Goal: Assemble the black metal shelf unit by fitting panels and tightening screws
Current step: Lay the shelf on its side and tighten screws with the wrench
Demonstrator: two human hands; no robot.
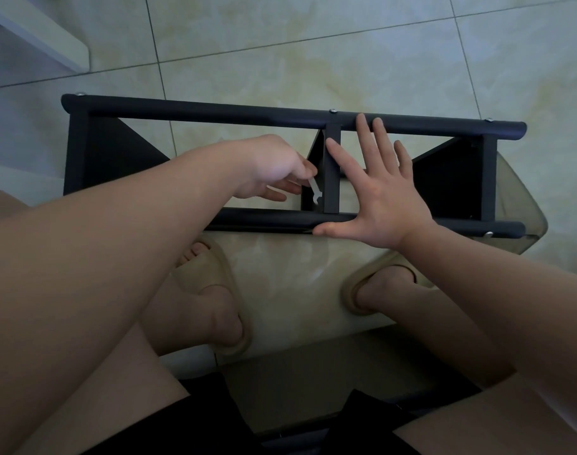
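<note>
Pinched in the fingers of the left hand (274,172) is a small flat spanner (314,191), its shank angled down and to the right so that the open head sits at the foot of the middle panel (331,172), just above the near rail (267,219). The right hand (375,195) holds nothing: it lies flat with fingers spread, thumb along the near rail and fingertips reaching the far rail (280,114), bracing the black shelf unit (83,152), which spans the centre of the frame on the tiled floor (313,54). By appearance the step in hand is tightening the fastener that joins the middle panel to the near rail; the fastener itself is hidden behind the spanner head and cannot be confirmed. Screw heads (332,111) already show along the top of the far rail at left, centre and right. The next move likely calls for short swings of the spanner, since the panel stands just beside the tool and limits its arc, while the flat hand holds the frame against twisting.
</note>
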